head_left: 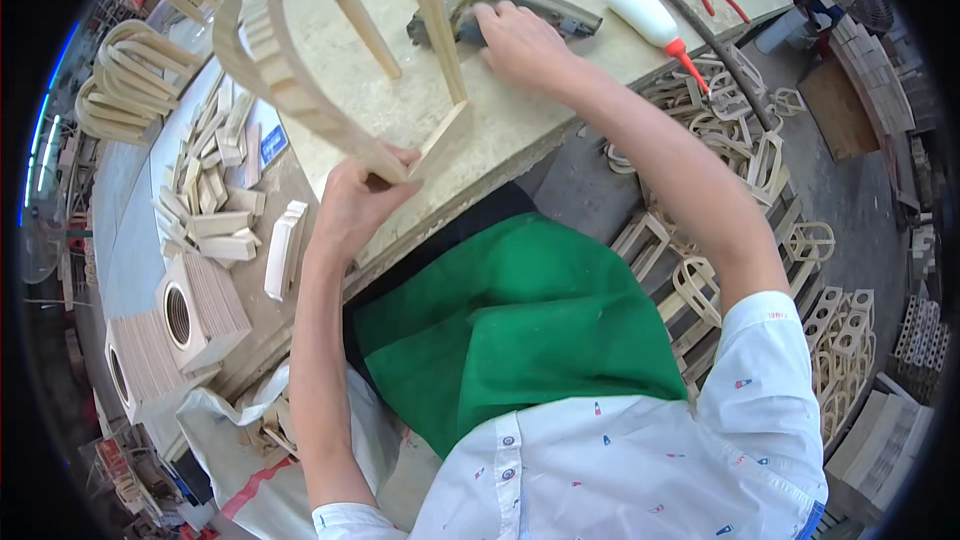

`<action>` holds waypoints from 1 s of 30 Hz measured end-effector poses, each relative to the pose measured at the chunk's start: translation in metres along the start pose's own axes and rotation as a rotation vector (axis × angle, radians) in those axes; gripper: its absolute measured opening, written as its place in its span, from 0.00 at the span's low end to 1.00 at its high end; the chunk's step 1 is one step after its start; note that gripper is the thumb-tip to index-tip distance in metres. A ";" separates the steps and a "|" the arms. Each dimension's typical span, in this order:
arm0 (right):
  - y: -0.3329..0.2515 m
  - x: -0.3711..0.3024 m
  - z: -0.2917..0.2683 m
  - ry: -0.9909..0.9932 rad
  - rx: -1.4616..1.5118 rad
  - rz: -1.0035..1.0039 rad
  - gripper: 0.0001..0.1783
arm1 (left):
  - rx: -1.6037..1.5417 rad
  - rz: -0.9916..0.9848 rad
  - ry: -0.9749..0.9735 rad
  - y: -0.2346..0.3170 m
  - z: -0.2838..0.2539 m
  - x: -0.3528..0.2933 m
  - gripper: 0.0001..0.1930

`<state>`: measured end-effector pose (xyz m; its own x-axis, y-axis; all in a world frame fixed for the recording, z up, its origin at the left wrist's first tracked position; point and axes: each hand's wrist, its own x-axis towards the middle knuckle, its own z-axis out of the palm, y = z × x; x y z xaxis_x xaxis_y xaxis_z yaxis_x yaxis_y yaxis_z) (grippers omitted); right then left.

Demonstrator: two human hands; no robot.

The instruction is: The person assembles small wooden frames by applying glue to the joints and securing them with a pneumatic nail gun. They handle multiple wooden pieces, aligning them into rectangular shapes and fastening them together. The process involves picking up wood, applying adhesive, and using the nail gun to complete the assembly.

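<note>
I see left hand (355, 202) with fingers closed around lower corner of arched wooden frame (330, 50), held tilted over workbench (520, 110) | right hand (520, 40) gripping nail gun (500, 8) lying on workbench behind frame | glue bottle (650, 15) right of gun.

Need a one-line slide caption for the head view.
Left hand holds an arched wooden frame on the workbench; right hand grips a nail gun.

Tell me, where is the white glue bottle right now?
The white glue bottle lies on the workbench at the upper right, just right of the right hand resting on the nail gun.
</note>
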<state>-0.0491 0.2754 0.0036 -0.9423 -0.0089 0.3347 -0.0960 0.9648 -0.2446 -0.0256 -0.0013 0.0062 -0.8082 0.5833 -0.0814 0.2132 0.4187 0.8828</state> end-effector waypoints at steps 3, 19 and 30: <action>-0.008 0.019 -0.006 -0.114 -0.016 0.113 0.14 | 0.023 0.025 -0.019 0.000 0.000 0.006 0.13; -0.074 -0.164 -0.101 -0.061 1.463 0.688 0.17 | -0.015 0.063 -0.058 -0.005 0.000 0.008 0.14; -0.118 -0.192 -0.033 0.067 1.823 0.771 0.19 | -0.023 0.050 -0.028 -0.004 -0.002 0.003 0.14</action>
<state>0.1538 0.1721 -0.0021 -0.9304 0.2562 -0.2623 0.0567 -0.6062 -0.7933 -0.0296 -0.0028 0.0029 -0.7813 0.6221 -0.0499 0.2399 0.3731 0.8962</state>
